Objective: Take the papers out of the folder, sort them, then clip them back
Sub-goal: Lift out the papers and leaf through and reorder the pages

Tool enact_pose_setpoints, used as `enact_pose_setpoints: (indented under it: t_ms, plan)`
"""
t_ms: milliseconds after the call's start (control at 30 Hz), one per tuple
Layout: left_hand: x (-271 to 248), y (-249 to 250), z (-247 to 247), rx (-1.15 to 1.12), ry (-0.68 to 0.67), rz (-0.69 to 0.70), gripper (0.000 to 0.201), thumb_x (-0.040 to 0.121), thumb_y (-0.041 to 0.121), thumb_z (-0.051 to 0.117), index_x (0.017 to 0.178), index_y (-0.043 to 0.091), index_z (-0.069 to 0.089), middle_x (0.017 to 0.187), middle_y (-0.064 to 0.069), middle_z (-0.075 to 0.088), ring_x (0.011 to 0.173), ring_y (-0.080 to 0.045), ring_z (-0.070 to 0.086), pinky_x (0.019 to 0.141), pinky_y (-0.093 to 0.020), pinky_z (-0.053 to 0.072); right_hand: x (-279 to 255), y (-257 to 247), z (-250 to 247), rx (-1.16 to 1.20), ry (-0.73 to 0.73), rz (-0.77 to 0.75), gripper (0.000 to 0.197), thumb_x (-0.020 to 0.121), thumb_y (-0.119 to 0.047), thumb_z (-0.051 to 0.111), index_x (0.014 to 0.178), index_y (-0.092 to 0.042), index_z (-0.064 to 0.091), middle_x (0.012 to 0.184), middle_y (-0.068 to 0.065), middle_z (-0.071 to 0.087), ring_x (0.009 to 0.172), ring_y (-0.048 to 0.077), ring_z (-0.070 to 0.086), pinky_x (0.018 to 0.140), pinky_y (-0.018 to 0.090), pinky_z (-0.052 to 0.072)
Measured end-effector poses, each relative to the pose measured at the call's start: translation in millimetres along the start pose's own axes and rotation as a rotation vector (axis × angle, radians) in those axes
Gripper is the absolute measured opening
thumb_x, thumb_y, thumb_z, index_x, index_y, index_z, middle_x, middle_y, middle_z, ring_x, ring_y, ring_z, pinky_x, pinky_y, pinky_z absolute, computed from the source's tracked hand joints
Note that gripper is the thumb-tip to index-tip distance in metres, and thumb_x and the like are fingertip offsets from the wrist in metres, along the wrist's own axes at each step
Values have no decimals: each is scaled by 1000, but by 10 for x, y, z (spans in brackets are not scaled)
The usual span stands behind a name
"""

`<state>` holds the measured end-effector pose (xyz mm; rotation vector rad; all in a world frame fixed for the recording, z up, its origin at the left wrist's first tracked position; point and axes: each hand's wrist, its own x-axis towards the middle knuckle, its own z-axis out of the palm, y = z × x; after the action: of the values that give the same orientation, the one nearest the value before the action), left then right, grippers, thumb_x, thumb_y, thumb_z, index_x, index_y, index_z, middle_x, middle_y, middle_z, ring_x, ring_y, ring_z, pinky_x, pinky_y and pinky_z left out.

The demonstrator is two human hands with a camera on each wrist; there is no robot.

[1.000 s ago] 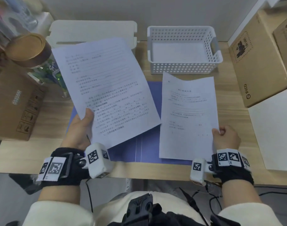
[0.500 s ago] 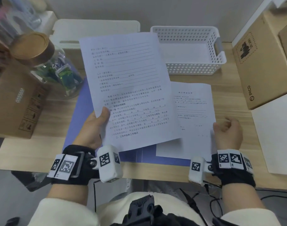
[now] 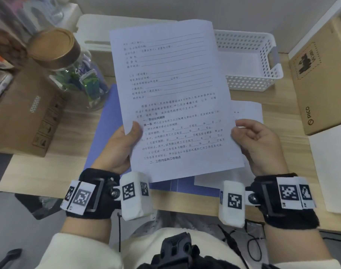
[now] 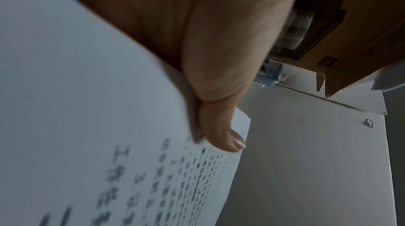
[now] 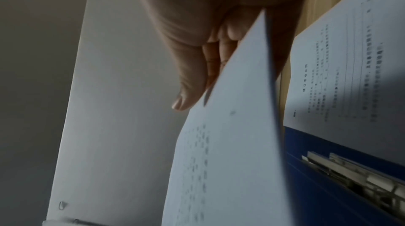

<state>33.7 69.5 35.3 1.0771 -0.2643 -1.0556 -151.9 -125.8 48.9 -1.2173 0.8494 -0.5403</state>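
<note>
Your left hand [image 3: 120, 150] grips the left edge of the printed sheet [image 3: 171, 98], thumb on its face and fingers behind, while your right hand [image 3: 257, 144] takes its right edge, thumb in front and curled fingers behind, so the sheet stands raised and tilted between your two hands. Below your hands the blue folder [image 3: 105, 133] lies open on the table [image 3: 55, 167], its metal clip [image 5: 350, 172] exposed, and a second sheet [image 3: 249, 113] rests flat on it under your right hand. Beyond your right hand sits a white perforated basket [image 3: 262, 74]; beyond your left hand, a lidded glass jar [image 3: 68, 63].
</note>
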Motion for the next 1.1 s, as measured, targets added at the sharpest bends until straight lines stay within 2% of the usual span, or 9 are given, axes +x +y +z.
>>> enact_pose_setpoints:
  t_ms: [100,200,300,467,600,667,900,1000,1100]
  plan:
    - [-31,-1,-9,57,-54,-43,56,48,62,75,93,30,73,98,7,75,93,-11,70,71,-23,56,15,41,33,-35,35,-5,25,59,-22,73,80,-22,61,55,-12,69,53,-1,64,52,15,53]
    - [-64,15,9,104,-112,-48,56,55,69,59,100,37,70,103,15,72,100,-5,66,77,-19,54,20,122,54,-123,140,-11,17,72,-9,74,75,-21,63,57,-14,70,56,0,65,61,19,55]
    - [-80,47,-1,103,-142,-51,58,56,69,53,101,37,69,103,16,72,101,-3,66,77,-18,53,14,182,58,-145,174,5,16,76,-8,73,73,-22,65,55,-12,70,54,2,64,60,21,55]
    - [-75,32,-167,120,-72,-42,61,59,55,70,109,21,59,99,9,74,92,-8,69,73,-20,54,-25,221,159,-111,147,10,17,83,-3,65,77,-19,66,58,-12,72,55,0,66,56,15,55]
    - [-115,-10,-299,103,-41,-25,50,58,48,74,101,25,68,98,9,74,92,-8,69,74,-20,54,-31,235,292,-23,115,13,13,76,-9,66,80,-21,68,61,-11,74,57,1,68,55,15,55]
    - [-136,11,-335,94,-46,-9,45,57,47,75,98,29,71,97,10,75,92,-7,69,74,-20,54,-6,249,356,-23,127,18,19,80,-5,65,83,-23,63,61,-12,73,57,0,68,53,15,54]
    - [-155,46,-508,81,-31,10,43,55,46,76,94,30,72,95,11,75,90,-7,69,73,-20,55,28,283,468,-2,228,77,19,77,0,70,74,-17,61,51,-8,64,51,6,63,58,21,56]
    - [-112,-63,-610,90,49,-56,60,45,48,84,97,22,69,96,4,76,89,-13,71,71,-25,57,68,370,438,27,225,160,20,77,2,69,76,-16,61,46,-8,64,49,6,63,68,31,56]
    - [-104,-288,-707,94,150,-202,83,38,48,87,108,13,62,103,-5,74,95,-23,69,82,-39,57,134,559,414,-58,195,254,22,77,3,69,78,-18,63,46,-8,63,51,9,64,76,39,55]
